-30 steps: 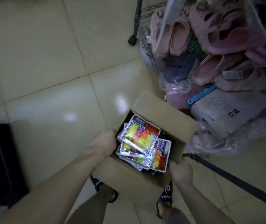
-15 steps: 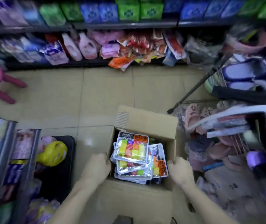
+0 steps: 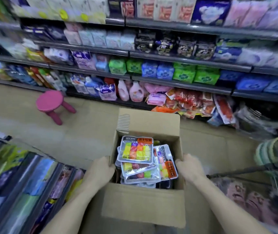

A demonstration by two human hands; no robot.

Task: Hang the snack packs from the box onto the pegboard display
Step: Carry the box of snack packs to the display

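Head view: cardboard box [image 3: 145, 206] carried above aisle floor, left hand [image 3: 100, 171] and right hand [image 3: 189, 166] curled over opposite rims. Snack packs [image 3: 137, 152] stacked loose inside, none hung; pegboard not visible

Packs likely light, floppy, slick foil; pinch top header edge

Orange label characters unreadable

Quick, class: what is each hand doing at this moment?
Left hand: grips the left wall of the cardboard box.
Right hand: grips the box's right wall.
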